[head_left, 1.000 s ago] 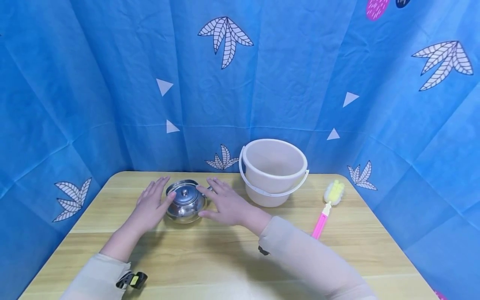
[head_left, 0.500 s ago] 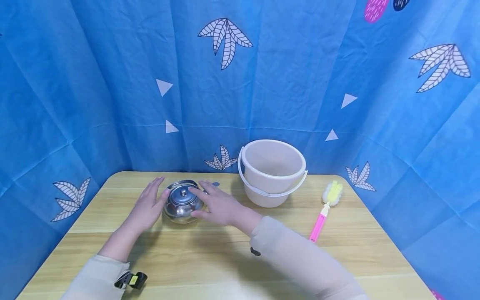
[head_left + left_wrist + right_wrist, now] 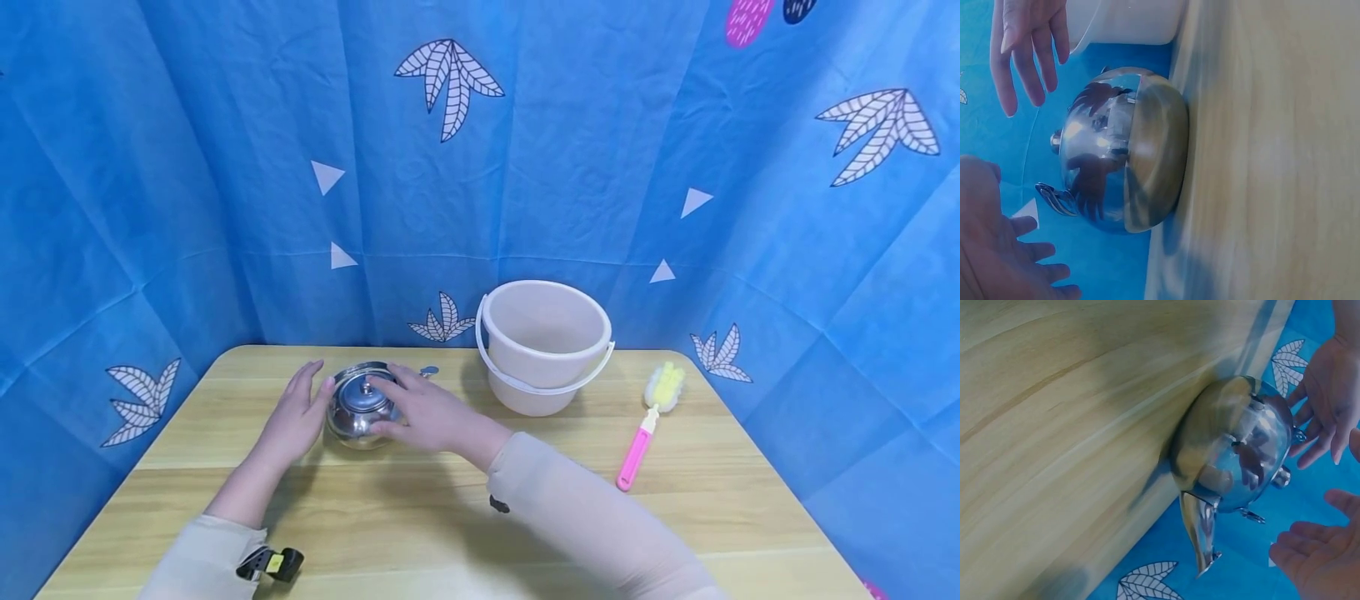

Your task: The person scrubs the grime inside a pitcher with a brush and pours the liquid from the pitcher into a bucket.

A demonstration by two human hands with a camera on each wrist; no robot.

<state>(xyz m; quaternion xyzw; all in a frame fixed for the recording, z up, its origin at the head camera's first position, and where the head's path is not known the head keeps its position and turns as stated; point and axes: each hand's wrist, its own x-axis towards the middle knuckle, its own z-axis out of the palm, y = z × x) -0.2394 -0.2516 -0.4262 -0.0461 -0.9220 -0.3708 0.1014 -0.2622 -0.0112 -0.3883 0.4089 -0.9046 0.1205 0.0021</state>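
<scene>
A shiny steel teapot with a knobbed lid stands upright on the table, between my two hands. Left of it, my left hand is held up with straight fingers, the thumb near the pot's rim. My right hand, its fingers spread, reaches over the right side and hides part of the body and lid. In the right wrist view the spout shows, and a gap lies between the right hand and the pot. The left wrist view shows a small metal loop on the pot's shoulder, near the left fingers.
A white bucket with its handle lowered stands at the back, right of the teapot. Farther right lies a sponge brush with a pink handle and yellow-white head. A blue patterned curtain surrounds the wooden table at the back and sides.
My right hand has shifted a little left, farther over the teapot, and the spout tip now shows beyond it. My left hand stays nearly in place. Bucket and brush keep their places.
</scene>
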